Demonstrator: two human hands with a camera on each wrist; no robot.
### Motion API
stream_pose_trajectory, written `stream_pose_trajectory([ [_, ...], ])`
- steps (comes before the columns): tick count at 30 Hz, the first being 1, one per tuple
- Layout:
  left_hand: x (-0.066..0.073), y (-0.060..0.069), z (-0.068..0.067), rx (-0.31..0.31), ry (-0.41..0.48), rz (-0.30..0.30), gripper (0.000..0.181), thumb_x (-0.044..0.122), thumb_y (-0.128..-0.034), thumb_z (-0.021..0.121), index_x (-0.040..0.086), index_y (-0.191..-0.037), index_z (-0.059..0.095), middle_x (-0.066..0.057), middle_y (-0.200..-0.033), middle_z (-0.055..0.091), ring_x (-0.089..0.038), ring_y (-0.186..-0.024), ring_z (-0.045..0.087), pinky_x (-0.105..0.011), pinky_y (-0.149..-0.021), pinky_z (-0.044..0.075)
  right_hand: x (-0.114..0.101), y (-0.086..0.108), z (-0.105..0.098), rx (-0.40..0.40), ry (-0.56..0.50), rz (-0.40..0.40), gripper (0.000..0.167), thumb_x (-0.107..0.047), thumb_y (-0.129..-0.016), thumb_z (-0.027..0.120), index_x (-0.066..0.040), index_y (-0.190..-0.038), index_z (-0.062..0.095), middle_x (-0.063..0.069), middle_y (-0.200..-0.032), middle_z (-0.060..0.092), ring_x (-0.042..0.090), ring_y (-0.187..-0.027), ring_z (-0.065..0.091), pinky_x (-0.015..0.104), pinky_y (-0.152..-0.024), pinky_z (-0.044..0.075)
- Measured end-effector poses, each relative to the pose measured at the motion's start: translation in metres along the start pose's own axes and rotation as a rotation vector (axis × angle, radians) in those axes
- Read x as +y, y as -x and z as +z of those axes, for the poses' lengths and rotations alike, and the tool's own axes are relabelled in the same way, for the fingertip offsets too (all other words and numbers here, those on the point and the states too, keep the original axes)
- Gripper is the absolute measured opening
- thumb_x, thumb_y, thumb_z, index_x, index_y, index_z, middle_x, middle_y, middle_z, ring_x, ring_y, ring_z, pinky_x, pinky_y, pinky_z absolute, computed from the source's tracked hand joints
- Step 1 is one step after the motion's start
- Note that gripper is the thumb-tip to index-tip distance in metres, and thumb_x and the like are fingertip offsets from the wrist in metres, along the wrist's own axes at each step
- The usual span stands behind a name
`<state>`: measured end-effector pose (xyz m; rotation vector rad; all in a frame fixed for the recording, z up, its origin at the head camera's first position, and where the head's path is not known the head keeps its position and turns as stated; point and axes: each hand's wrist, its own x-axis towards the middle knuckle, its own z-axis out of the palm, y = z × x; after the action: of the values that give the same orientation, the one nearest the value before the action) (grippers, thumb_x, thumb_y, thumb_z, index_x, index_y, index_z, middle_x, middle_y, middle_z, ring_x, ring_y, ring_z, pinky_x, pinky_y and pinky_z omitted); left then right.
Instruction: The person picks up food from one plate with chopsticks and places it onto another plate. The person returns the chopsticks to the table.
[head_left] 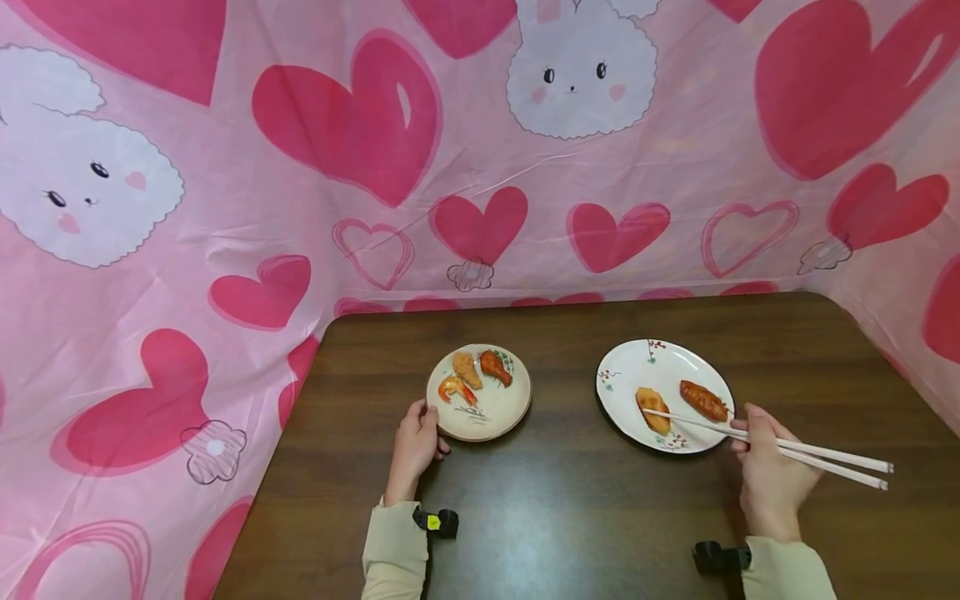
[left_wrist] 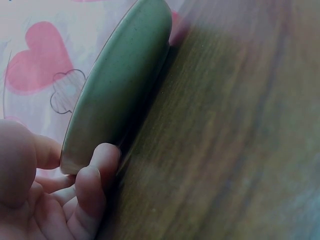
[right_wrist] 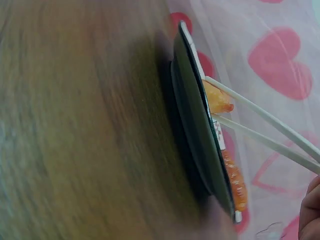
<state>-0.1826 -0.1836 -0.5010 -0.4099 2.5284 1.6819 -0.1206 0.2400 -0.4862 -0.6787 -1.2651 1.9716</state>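
Note:
My left hand [head_left: 415, 442] grips the near left rim of a small cream plate [head_left: 502, 417]; thumb and fingers meet its edge in the left wrist view. On that plate lie a shrimp [head_left: 457, 388], a drumstick [head_left: 495, 367] and a golden-brown food piece [head_left: 467, 369]. A pair of pale chopsticks [head_left: 832, 455] is held in my right hand [head_left: 776, 475], over a larger white plate [head_left: 626, 360]. Their tips lie to either side of a yellow, fried-looking food piece [right_wrist: 216, 97]. Whether they pinch it cannot be told. Beside it lies a reddish-brown glazed piece [head_left: 703, 402], like a chicken wing.
Both plates stand apart on a dark wooden table [head_left: 555, 500], the small one left and the larger one right. A pink cloth [head_left: 480, 167] with hearts and rabbit faces hangs behind the table and along its sides. Black wrist cameras sit at both sleeves.

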Motion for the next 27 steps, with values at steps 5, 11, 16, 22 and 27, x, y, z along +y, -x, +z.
stream_pose_trajectory([
  [5, 0.000, 0.000, 0.000, 0.001, -0.002, 0.005, 0.043, 0.024, -0.1036, 0.039, 0.001, -0.140, 0.043, -0.008, -0.063, 0.060, -0.015, -0.045, 0.054, -0.031, -0.047, 0.048, -0.010, 0.003, 0.002, 0.094, -0.164, 0.167, 0.008, -0.004, -0.082, 0.073, 0.001, -0.087, 0.074, 0.007, -0.061, 0.070, 0.010, -0.044, 0.060, 0.019, -0.035, 0.043],
  [11, -0.001, 0.000, -0.001, -0.003, -0.005, 0.007, 0.043, 0.024, -0.1037, 0.039, 0.001, -0.140, 0.042, -0.008, -0.063, 0.060, -0.015, -0.045, 0.053, -0.031, -0.047, 0.048, -0.011, 0.002, -0.004, 0.136, -0.256, 0.314, 0.005, -0.003, -0.084, 0.071, 0.001, -0.086, 0.073, 0.008, -0.066, 0.071, 0.012, -0.047, 0.061, 0.021, -0.034, 0.042],
  [16, -0.001, 0.000, -0.001, -0.002, -0.005, 0.001, 0.043, 0.024, -0.1038, 0.039, 0.002, -0.140, 0.042, -0.008, -0.065, 0.060, -0.015, -0.045, 0.054, -0.031, -0.047, 0.048, -0.010, 0.002, -0.009, 0.149, -0.266, 0.378, 0.005, -0.005, -0.086, 0.069, 0.000, -0.085, 0.072, 0.008, -0.064, 0.070, 0.012, -0.044, 0.058, 0.022, -0.032, 0.040],
  [22, 0.001, 0.000, -0.001, -0.001, 0.002, -0.006, 0.043, 0.025, -0.1037, 0.039, 0.002, -0.139, 0.043, -0.008, -0.064, 0.060, -0.015, -0.046, 0.054, -0.031, -0.047, 0.048, -0.008, 0.001, -0.012, 0.160, -0.264, 0.423, 0.007, -0.007, -0.086, 0.070, -0.001, -0.086, 0.072, 0.009, -0.064, 0.069, 0.012, -0.044, 0.056, 0.022, -0.032, 0.039],
  [27, 0.001, 0.000, 0.000, -0.003, 0.001, 0.004, 0.042, 0.024, -0.1036, 0.039, 0.002, -0.139, 0.043, -0.007, -0.062, 0.059, -0.015, -0.045, 0.054, -0.031, -0.047, 0.048, -0.007, 0.001, -0.014, 0.164, -0.259, 0.437, 0.007, -0.008, -0.086, 0.070, -0.002, -0.084, 0.073, 0.008, -0.063, 0.069, 0.012, -0.042, 0.055, 0.022, -0.031, 0.038],
])
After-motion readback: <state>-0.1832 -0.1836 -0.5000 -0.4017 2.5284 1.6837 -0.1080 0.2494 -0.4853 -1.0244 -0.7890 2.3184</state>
